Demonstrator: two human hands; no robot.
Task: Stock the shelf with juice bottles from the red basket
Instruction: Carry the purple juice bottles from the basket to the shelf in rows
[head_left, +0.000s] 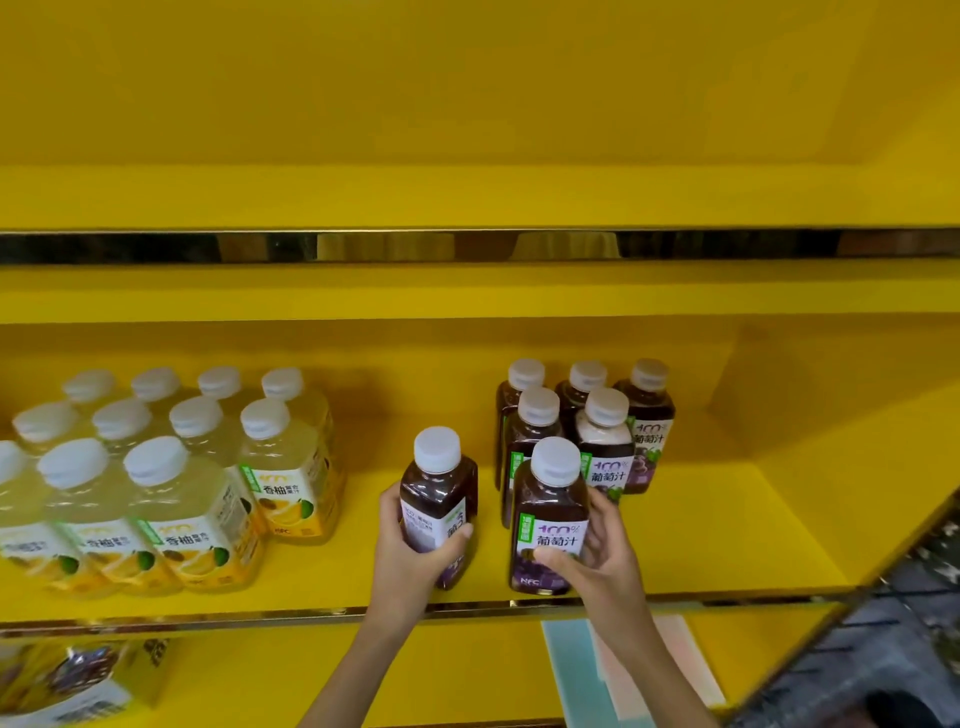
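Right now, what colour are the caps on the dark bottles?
White caps, seen best in the head view.

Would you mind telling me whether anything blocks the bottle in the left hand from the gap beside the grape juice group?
Nothing visible does. The left hand holds its dark bottle over bare yellow shelf, just left of the grape juice group.

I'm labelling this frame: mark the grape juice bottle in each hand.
Grape juice bottle in left hand (438, 496), head view, dark shoulder above the label.
Grape juice bottle in right hand (550, 499), head view, dark shoulder below the cap.
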